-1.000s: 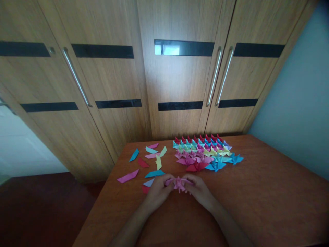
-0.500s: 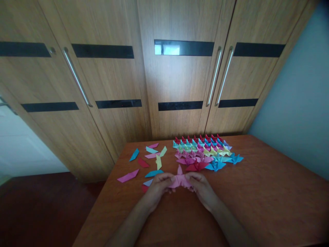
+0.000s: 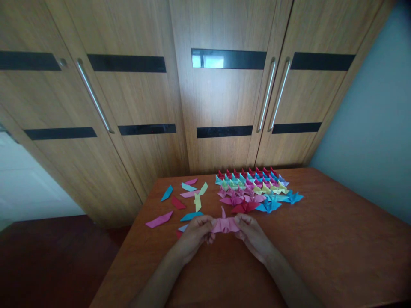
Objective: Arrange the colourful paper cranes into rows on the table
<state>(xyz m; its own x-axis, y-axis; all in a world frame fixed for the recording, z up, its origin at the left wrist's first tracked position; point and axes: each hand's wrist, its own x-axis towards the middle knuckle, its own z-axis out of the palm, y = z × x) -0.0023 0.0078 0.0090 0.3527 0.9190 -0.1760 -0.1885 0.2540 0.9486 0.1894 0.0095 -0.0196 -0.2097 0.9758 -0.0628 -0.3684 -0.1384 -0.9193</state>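
A pink origami crane point(image 3: 225, 225) is stretched between my two hands above the wooden table, its narrow tip pointing away from me. My left hand point(image 3: 199, 233) pinches its left wing between thumb and fingers. The right wing is pinched the same way by my right hand point(image 3: 252, 235). Just beyond lie finished paper cranes, among them a red crane point(image 3: 245, 206) and a blue crane point(image 3: 269, 205). Left of my left hand are flat folded paper pieces, including a blue piece point(image 3: 192, 216) and a magenta piece point(image 3: 159, 219); some are partly hidden behind the hand.
Rows of small coloured cranes point(image 3: 247, 182) stand toward the back of the table point(image 3: 327, 239). More folded strips, such as a red strip point(image 3: 178, 202), are scattered at the back left. A wooden wardrobe point(image 3: 221, 102) rises behind the table, and a pale blue wall point(image 3: 369, 141) stands at right.
The pink crane's wings have been drawn out straighter and its body has flattened and tipped. Both hands keep their pinch, with the left fingers shifted slightly.
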